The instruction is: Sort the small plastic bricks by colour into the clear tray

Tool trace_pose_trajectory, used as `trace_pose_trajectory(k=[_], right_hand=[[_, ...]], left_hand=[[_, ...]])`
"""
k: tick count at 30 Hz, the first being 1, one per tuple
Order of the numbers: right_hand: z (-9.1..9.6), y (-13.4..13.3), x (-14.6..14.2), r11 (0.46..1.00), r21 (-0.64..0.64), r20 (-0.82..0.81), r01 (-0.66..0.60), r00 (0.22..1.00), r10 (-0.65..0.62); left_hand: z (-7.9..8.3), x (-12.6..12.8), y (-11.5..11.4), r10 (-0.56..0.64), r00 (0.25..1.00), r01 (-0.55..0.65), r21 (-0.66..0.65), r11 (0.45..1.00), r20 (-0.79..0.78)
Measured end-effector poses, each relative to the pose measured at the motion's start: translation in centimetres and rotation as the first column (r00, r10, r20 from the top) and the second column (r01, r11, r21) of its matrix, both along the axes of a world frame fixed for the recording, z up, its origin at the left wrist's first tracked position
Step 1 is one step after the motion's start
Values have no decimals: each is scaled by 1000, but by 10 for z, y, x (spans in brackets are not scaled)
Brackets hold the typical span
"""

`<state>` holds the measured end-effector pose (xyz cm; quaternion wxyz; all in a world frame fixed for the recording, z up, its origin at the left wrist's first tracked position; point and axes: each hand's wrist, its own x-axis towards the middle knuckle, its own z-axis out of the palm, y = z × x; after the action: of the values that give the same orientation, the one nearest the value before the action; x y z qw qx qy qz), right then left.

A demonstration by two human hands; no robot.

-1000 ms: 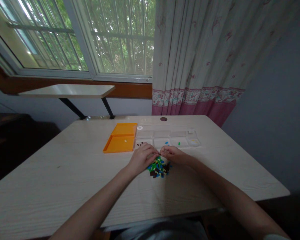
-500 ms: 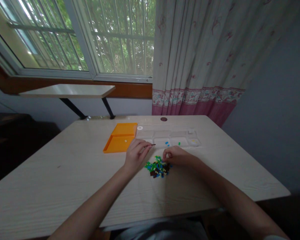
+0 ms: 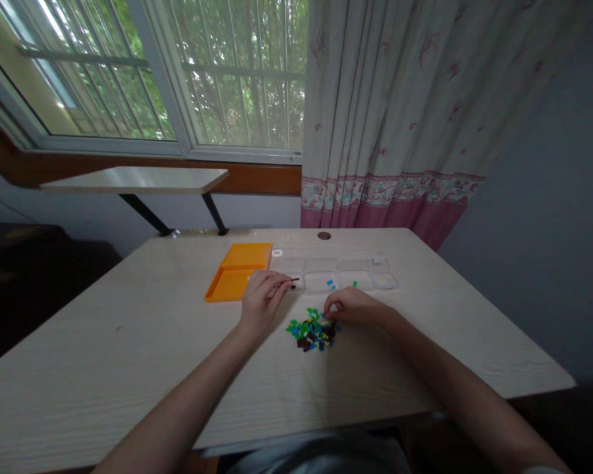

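Note:
My left hand (image 3: 259, 297) pinches a small dark brown piece (image 3: 292, 281) and holds it over the left end of a clear divided tray (image 3: 360, 264). My right hand (image 3: 352, 307) rests with curled fingers at the right edge of a pile of small green, blue, brown and yellow pieces (image 3: 311, 330) on the table; what its fingertips hold is hidden. A few blue and green pieces lie in the tray's near compartments.
An orange lid (image 3: 237, 270) lies left of the tray. The pale wooden table (image 3: 128, 342) stands under a window, with a narrow shelf (image 3: 133, 179) behind it and a pink-hemmed curtain (image 3: 390, 131) at the right.
My left hand lifted from the pile with a dark piece and moved back and left to the tray's left end. My right hand stayed at the pile's right edge.

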<state>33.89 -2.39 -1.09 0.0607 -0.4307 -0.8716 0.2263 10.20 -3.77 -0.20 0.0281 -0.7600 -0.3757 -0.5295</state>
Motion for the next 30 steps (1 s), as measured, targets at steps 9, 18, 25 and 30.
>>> trace_pose_trajectory(k=[9, 18, 25, 30], right_hand=[[4, -1, 0, 1000, 1, -24, -9, 1000, 9], [3, -2, 0, 999, -36, -58, -17, 998, 15], [3, -4, -2, 997, -13, -88, -74, 993, 72], [3, -5, -4, 996, -19, -87, -84, 993, 82]], left_hand=[[0, -1, 0, 21, 1000, -21, 3, 1000, -1], [2, -2, 2, 24, 1000, -24, -18, 1000, -16], [-9, -22, 26, 206, 944, -261, -202, 944, -257], [-19, -29, 34, 248, 907, -335, -226, 915, -340]])
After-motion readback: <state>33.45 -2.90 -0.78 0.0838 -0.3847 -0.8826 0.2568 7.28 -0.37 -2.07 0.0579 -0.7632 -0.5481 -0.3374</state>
